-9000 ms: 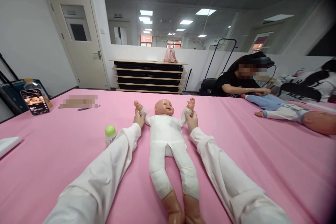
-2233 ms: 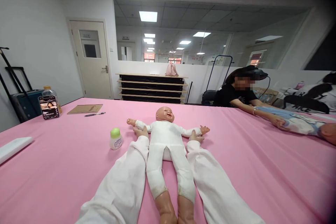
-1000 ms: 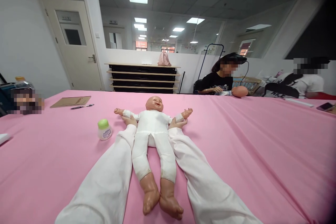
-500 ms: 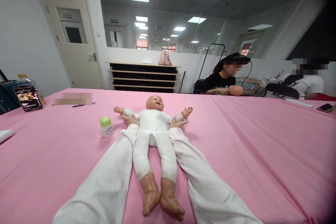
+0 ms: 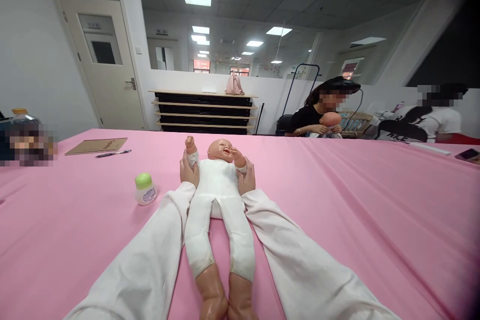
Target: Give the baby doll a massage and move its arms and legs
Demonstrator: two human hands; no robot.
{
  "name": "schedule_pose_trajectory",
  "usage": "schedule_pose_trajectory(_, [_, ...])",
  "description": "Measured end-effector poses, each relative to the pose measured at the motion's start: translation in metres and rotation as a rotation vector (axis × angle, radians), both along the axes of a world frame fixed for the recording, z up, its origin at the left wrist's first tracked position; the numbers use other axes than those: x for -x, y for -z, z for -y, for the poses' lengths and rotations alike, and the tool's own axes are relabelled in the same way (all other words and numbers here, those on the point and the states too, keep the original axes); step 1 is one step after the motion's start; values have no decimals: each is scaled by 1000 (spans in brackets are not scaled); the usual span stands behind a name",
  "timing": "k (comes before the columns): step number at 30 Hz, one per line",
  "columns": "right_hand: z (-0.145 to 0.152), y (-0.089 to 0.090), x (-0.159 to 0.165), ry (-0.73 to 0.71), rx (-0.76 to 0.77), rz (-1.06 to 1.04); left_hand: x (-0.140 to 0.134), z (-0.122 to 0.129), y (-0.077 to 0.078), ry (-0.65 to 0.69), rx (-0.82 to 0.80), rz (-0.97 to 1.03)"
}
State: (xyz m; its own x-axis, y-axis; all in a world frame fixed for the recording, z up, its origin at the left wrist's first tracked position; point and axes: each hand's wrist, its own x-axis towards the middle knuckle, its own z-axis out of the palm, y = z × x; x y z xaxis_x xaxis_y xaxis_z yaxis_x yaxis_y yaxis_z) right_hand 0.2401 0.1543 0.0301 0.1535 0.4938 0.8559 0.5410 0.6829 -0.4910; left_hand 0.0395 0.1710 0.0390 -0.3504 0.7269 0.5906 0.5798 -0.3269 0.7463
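A baby doll [image 5: 217, 182] with a white cloth body lies on its back on the pink tablecloth [image 5: 337, 220], head at the far side and feet towards me. My left hand [image 5: 188, 169] is wrapped round the doll's arm on the left, which points upward. Round the other arm, bent in near the doll's face, my right hand [image 5: 247, 177] is closed. Both hands are beside the doll's torso, and some fingers are hidden behind its arms. To the left stands a small white bottle with a green cap [image 5: 145, 189].
A brown notebook [image 5: 98, 145] and a pen [image 5: 113, 153] lie at the table's far left. Across the table, a person in black [image 5: 311, 115] holds another doll [image 5: 330, 119]. A second person in white [image 5: 448, 119] sits further right. A phone [image 5: 468, 154] lies near the right edge.
Both doll arms have gone from spread out sideways to raised and drawn inward, with my hands around them. The view has shifted slightly. Across the table, the other doll is held more upright.
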Motion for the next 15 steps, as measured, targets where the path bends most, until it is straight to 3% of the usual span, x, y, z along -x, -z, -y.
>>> schedule_pose_trajectory(7, [5,-12,-4,-75,-85,449,0,-2,2,60,-32,-309])
schedule_pose_trajectory(12, [3,-15,-4,-69,-68,587,-2,5,-4,108,10,-518])
schedule_pose_trajectory(15, [2,-12,-3,-75,-75,589,-2,7,-6,131,5,-516])
